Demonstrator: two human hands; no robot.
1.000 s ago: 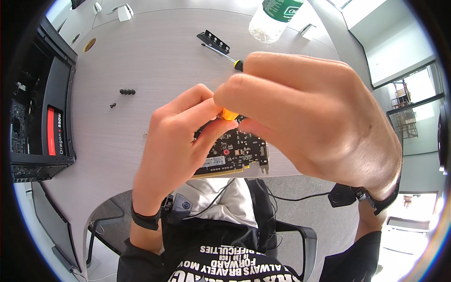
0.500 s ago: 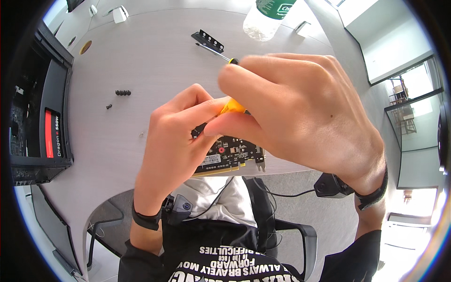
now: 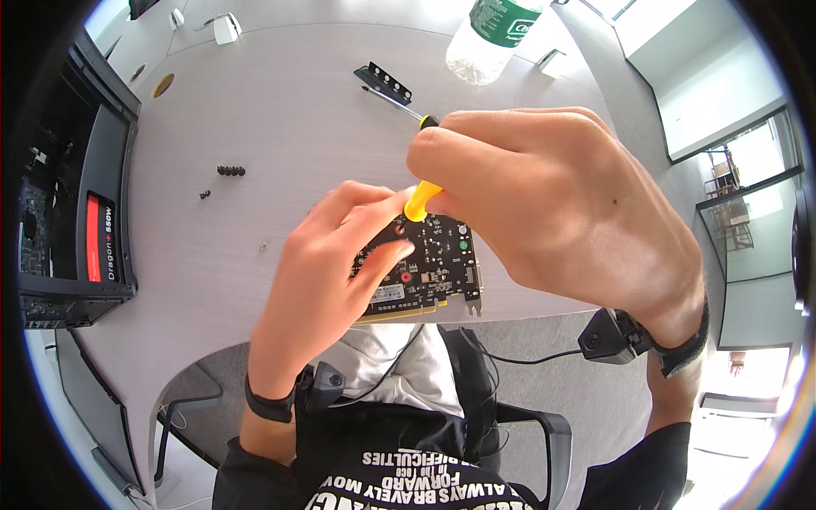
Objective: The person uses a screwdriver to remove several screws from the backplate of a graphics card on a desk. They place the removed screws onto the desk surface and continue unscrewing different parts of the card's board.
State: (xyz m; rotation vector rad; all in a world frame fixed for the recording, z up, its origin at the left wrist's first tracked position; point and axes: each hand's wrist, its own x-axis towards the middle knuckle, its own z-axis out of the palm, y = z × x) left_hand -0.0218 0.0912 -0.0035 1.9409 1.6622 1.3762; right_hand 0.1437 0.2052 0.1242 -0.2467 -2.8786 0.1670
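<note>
R. hand (image 3: pixel 565 208) clamped on a yellow handle (image 3: pixel 422 201), fingers curled round its upper part; handle tilted, lower end over the circuit board (image 3: pixel 442 263); can't tell if it touches. L. hand (image 3: pixel 319 255) w/ thumb & forefinger apart; forefinger tip right beside the handle, thumb over the board, contact unclear; palm side hidden.

Board lies flat nr the table's front edge, below both hands, partly covered by the L. one; black, w/ small parts, a red-ringed hole & a green spot; gold contacts along the near edge, metal bracket at R. end.

Further out: screwdriver (image 3: pixel 391 100) beyond the R. hand, its yellow/black handle partly hidden behind the knuckles, tip just beside a black strip (image 3: pixel 384 83) w/ round holes; clear bottle (image 3: pixel 493 42), green label, far R.; on the L., a row of black screws (image 3: pixel 230 171), a smaller black pair (image 3: pixel 205 195) nr it, tiny pale bits (image 3: pixel 263 246) closer to the L. hand; open black PC case (image 3: pixel 119 195) at the table's L. side, red panel inside; all small stuff on the grey table (image 3: pixel 297 110); black straps on both wrists.
</note>
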